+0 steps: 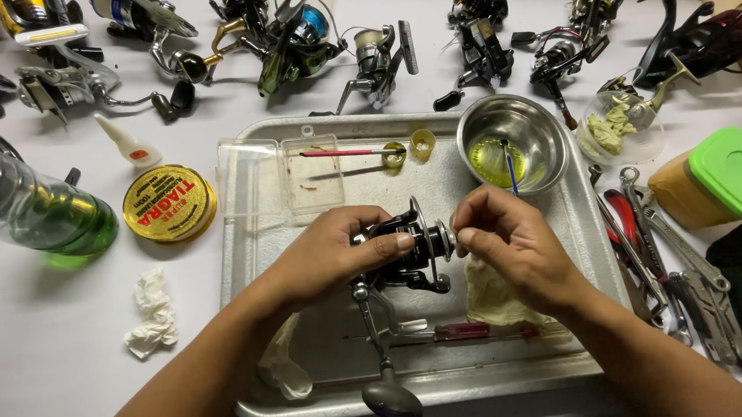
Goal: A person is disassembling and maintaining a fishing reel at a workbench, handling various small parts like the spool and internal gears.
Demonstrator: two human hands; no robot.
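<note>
from above, my left hand (326, 255) grips a black reel (404, 250) over the metal tray (522, 372); my right hand (508, 242) pinches its front end. one round yellow tin (169, 203) lies left of the tray. one steel bowl (513, 144) holds yellow liquid. one green-lidded box (726, 177) sits right.

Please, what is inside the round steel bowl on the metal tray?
The steel bowl holds a shallow pool of yellow-green liquid, and a thin blue-handled tool stands in it, leaning on the rim. The tool's tip is under the liquid and cannot be seen.
</note>
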